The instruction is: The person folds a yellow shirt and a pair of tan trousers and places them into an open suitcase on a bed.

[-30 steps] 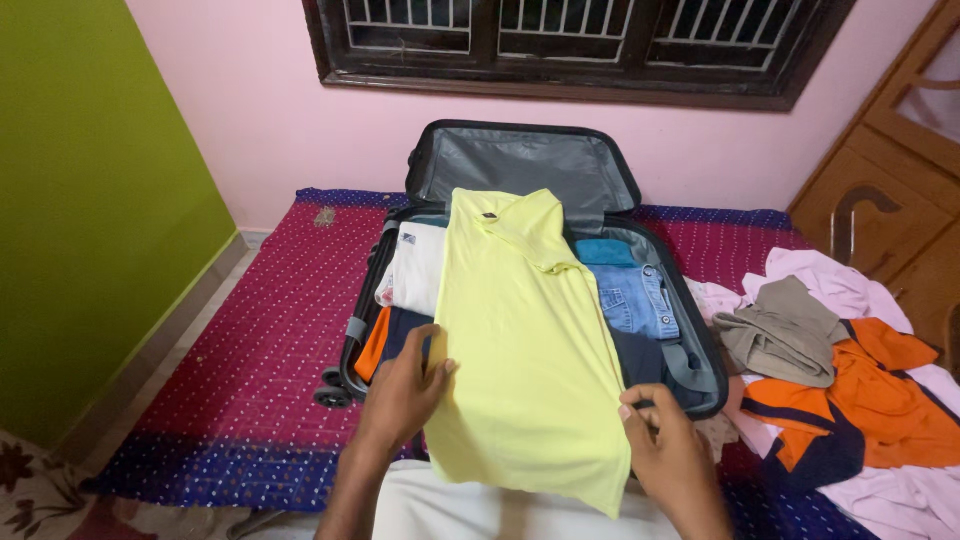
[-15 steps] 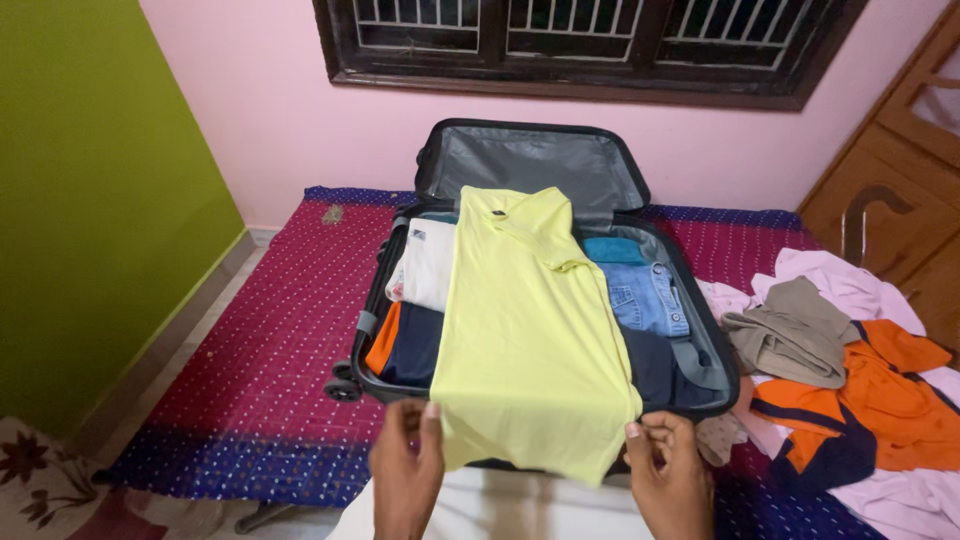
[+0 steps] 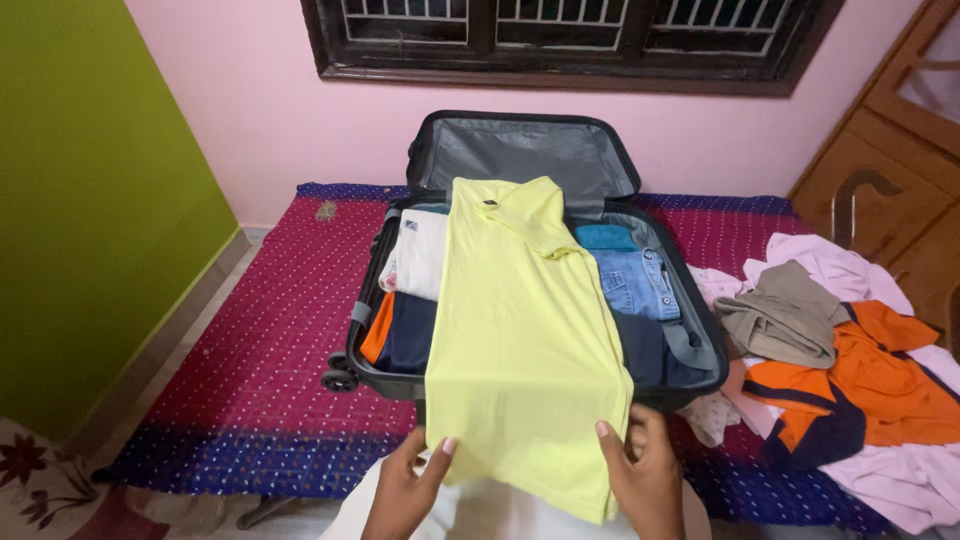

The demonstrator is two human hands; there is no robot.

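A yellow shirt (image 3: 520,330) is laid lengthwise over an open suitcase (image 3: 700,330), its collar end near the hinge and its lower hem hanging past the near rim. The hem is gripped at both corners: the left hand (image 3: 400,495) is clamped on the left corner, thumb on top of the cloth, and the right hand (image 3: 645,480) is clamped on the right corner in like manner. The hands are held apart, one at each edge of the garment.

Beneath the shirt, packed clothing is seen in the suitcase: a white folded garment (image 3: 420,255) and a dark one with orange trim (image 3: 395,335) on the left, blue jeans (image 3: 640,285) on the right. The grey-lined lid (image 3: 520,155) is propped upright against the pink wall. The suitcase rests on a red dotted bedcover (image 3: 270,330). To the right, a loose pile of clothes (image 3: 840,380) is spread on the bedcover, well apart from the hands.
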